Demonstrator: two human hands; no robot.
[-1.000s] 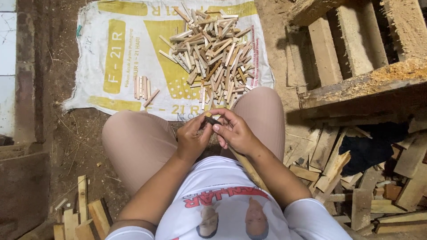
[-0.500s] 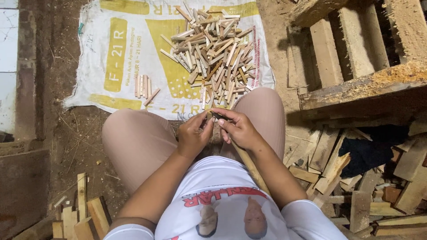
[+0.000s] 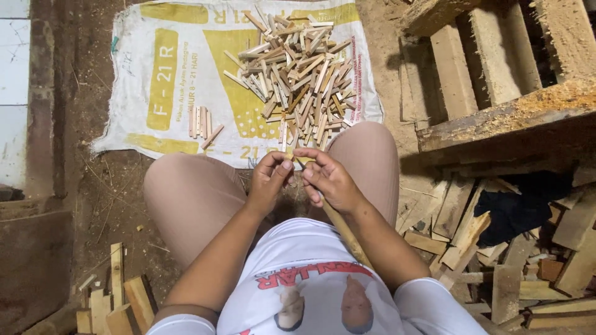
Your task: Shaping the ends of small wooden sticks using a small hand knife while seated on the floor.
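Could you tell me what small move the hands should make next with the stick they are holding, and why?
Probably lay it on the sack. The left hand and right hand pinch a small wooden stick together just short of the heap of cut sticks, where a short neat row also lies.

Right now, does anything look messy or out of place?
Mostly the wood. The small sticks lie in a jumbled heap on the sack, while a few sticks sit neatly side by side, apart from it. Offcuts are scattered by the right knee.
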